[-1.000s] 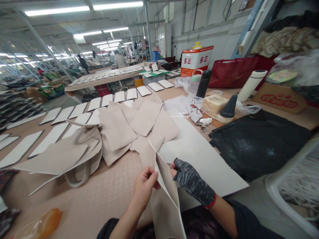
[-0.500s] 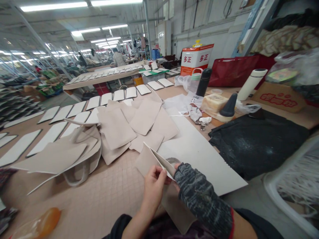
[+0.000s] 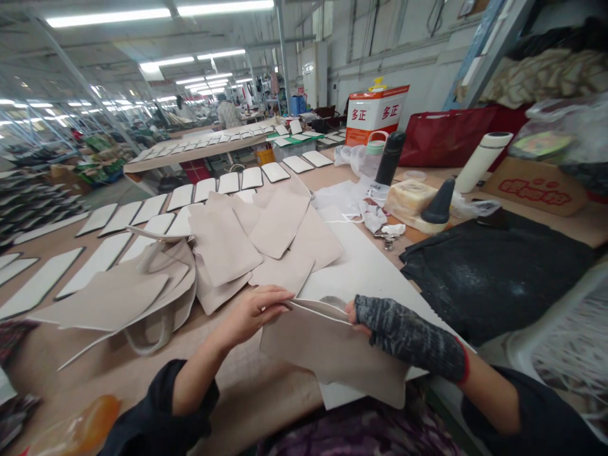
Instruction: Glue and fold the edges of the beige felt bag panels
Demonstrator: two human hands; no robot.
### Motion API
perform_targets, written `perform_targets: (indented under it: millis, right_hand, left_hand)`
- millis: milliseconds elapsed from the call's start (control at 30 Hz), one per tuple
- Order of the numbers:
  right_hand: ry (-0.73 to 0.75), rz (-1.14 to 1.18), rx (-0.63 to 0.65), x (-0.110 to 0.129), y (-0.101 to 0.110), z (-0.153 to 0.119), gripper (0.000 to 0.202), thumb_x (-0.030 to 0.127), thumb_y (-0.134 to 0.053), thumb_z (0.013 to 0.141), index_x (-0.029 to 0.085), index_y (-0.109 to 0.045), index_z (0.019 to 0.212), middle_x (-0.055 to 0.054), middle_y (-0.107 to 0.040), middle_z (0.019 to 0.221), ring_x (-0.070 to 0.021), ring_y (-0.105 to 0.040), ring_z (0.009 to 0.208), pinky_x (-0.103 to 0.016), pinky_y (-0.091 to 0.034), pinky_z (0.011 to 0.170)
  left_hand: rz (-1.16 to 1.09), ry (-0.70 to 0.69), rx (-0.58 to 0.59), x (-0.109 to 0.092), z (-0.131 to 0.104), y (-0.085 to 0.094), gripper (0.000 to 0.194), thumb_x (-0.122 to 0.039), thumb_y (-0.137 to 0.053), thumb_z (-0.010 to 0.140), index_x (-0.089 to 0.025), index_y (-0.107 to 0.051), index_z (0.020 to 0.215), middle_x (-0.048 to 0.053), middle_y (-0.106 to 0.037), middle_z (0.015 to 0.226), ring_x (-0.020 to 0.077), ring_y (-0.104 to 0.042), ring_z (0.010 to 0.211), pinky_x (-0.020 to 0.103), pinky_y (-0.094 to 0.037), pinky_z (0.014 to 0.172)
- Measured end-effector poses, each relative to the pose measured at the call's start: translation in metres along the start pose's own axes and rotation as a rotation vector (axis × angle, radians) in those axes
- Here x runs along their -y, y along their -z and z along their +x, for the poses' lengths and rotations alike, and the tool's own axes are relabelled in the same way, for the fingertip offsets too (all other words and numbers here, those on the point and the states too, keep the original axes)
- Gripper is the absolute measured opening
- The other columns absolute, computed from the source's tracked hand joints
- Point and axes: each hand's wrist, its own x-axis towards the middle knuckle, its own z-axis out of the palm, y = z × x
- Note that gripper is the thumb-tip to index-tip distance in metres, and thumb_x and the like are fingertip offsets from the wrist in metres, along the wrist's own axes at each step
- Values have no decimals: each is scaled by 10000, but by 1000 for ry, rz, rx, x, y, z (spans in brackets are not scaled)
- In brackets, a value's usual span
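A beige leather-like panel [image 3: 327, 342] hangs at the table's front edge, its two layers parted a little along the top. My bare left hand [image 3: 259, 309] pinches the left end of that top edge between thumb and fingers. In a grey knit fingerless glove, my right hand [image 3: 368, 320] grips the right end; some of its fingers are hidden behind the panel. Just beyond lie several loose beige panels [image 3: 225, 244] in an overlapping pile. To their left is a beige bag-like piece [image 3: 114, 294] with a looped handle [image 3: 151, 335].
Rows of white dark-edged pieces [image 3: 107, 263] cover the table's left side. A large white sheet [image 3: 370, 272] lies under the pile. To the right are black sheets [image 3: 494, 266], a black bottle [image 3: 390, 158], a dark cone [image 3: 437, 202] and a white bin [image 3: 527, 345]. An orange object [image 3: 102, 411] sits front left.
My left hand has moved left and up, away from my right hand, along the panel's edge. The panel has turned and now spreads wide between both hands.
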Motion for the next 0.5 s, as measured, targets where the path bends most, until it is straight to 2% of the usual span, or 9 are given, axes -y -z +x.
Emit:
perform_targets:
  millis: [67, 100, 233, 333, 400, 500]
  right_hand:
    - [148, -137, 180, -4, 8, 7, 135, 252, -530, 805, 230, -655, 851, -37, -670, 864, -198, -606, 845, -351, -466, 847]
    - [200, -191, 220, -6, 10, 10, 161, 249, -490, 836, 217, -636, 894, -46, -664, 894, -196, -604, 862, -347, -468, 842]
    - [277, -297, 251, -15, 15, 20, 142, 227, -446, 869, 188, -570, 928, -64, -639, 923, -193, -602, 881, -334, -481, 834]
    - [309, -371, 254, -17, 14, 24, 152, 216, -434, 872, 184, -558, 954, -63, -633, 927, -188, -604, 880, -332, -487, 840]
    - [332, -423, 248, -17, 13, 25, 174, 221, -432, 870, 182, -567, 973, -69, -638, 934, -190, -606, 878, -331, -495, 833]
    - [368, -482, 231, -15, 11, 26, 196, 229, -436, 862, 191, -593, 971, -68, -649, 921, -193, -611, 868, -328, -506, 822]
  left_hand:
    - [-13, 2, 43, 0, 1, -3, 233, -302, -592, 812, -228, -719, 993, 97, -713, 900, 193, -654, 805, 263, -507, 716]
    - [-6, -2, 69, 1, 1, -5, 235, -302, -581, 822, -219, -716, 997, 93, -711, 891, 180, -649, 782, 253, -504, 702]
    - [54, 0, 143, 11, -1, -14, 220, -283, -544, 854, -170, -708, 948, 81, -704, 881, 145, -628, 760, 239, -489, 708]
    - [132, 98, 127, 16, -1, -18, 190, -266, -561, 842, -160, -706, 904, 51, -710, 828, 136, -623, 739, 215, -474, 679]
    - [215, 151, 131, 13, 0, -19, 190, -266, -565, 839, -173, -711, 918, 32, -715, 793, 131, -624, 711, 202, -461, 653]
    - [350, 122, 175, 2, 5, -20, 201, -276, -562, 842, -204, -716, 950, 23, -725, 780, 128, -628, 694, 194, -443, 642]
